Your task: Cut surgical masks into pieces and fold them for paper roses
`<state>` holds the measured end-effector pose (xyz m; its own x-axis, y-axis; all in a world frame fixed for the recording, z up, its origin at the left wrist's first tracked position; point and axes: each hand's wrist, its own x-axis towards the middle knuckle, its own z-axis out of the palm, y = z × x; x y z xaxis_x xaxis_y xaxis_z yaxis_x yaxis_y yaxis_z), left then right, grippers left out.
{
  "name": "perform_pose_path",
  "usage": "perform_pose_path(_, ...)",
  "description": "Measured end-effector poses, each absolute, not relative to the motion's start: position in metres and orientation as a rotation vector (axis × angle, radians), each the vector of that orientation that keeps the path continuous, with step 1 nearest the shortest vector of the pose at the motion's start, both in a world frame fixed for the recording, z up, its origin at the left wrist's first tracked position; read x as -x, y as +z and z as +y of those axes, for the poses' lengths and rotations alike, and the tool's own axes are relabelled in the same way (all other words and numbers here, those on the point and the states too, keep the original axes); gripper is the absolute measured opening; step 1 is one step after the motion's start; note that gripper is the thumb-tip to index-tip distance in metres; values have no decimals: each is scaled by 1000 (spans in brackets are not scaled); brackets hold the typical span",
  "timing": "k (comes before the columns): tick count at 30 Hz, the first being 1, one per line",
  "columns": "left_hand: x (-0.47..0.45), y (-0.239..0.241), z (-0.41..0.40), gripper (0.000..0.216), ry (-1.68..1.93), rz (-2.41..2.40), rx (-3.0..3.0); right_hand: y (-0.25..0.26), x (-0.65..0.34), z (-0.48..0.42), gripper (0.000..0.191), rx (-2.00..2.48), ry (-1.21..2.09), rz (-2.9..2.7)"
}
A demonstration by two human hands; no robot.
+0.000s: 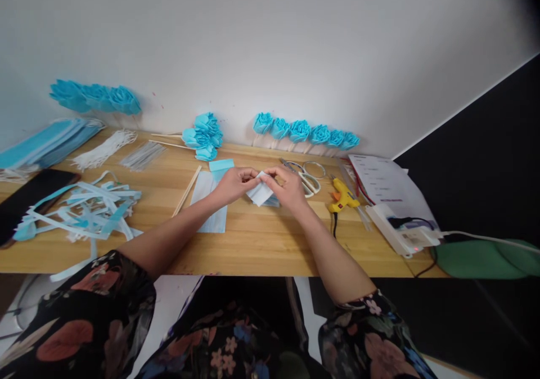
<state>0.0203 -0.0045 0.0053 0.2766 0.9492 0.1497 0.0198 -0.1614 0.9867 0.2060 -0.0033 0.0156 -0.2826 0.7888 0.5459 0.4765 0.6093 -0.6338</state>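
Note:
Between both hands is a small folded piece of pale mask fabric [262, 193], held a little above the table. My left hand [239, 184] pinches its left edge, and my right hand [288, 186] grips its upper right side with thumb and fingers. Under the held piece lies some more blue fabric [272, 200], partly hidden. A flat pale blue sheet [213, 221] rests below my left wrist, with a brighter blue strip [221, 166] behind it. White-handled scissors [311, 183] lie just beyond my right hand.
Blue fabric flowers [300, 131] on sticks lean along the wall. A yellow glue gun [343, 195] and a white power strip [390, 230] stand on the right. At left are tangled blue strips [90, 207], a dark phone [29, 199], stacked masks [46, 143] and white cords [105, 147].

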Motion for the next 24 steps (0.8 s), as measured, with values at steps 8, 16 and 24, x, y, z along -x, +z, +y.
perform_pose_path(8, -19, 12, -4, 27, 1265, 1003, -1318, 15, -204, -1, 17, 1062, 631, -1693)
perform_pose_path(16, -19, 15, -5, 26, 1290, 1068, -1421, 15, -207, -1, 20, 1052, 679, -1682)
perform_pose_path(24, -21, 9, -4, 39, 1168, 953, -1238, 20, -206, -4, 19, 1079, 557, -1672)
